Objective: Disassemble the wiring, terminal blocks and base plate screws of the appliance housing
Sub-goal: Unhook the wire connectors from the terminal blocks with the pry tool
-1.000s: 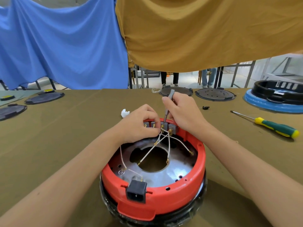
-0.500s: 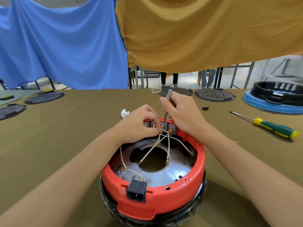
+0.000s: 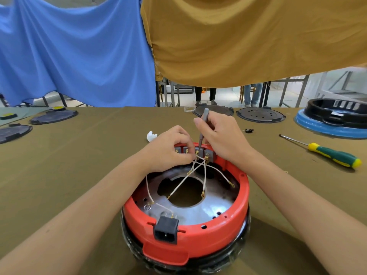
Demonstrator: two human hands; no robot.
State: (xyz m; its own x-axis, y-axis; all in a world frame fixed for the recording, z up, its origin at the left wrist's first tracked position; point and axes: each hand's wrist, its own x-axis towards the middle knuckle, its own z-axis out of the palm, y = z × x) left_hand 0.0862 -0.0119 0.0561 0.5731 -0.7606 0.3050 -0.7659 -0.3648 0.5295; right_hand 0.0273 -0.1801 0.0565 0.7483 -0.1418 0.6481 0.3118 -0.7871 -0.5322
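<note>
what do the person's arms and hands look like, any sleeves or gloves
Both forearms are bare up to the frame edge, with no sleeves showing. The left hand and right hand wear no gloves, and no rings, watch or wristband can be seen. The fingernails look short and unpainted.

You have a red housing [image 3: 185,238] with white wires [image 3: 183,185] and a black socket [image 3: 165,229]. Your table cloth [image 3: 79,155] is olive. Behind it hang blue [image 3: 75,50] and mustard [image 3: 248,38] drapes.
</note>
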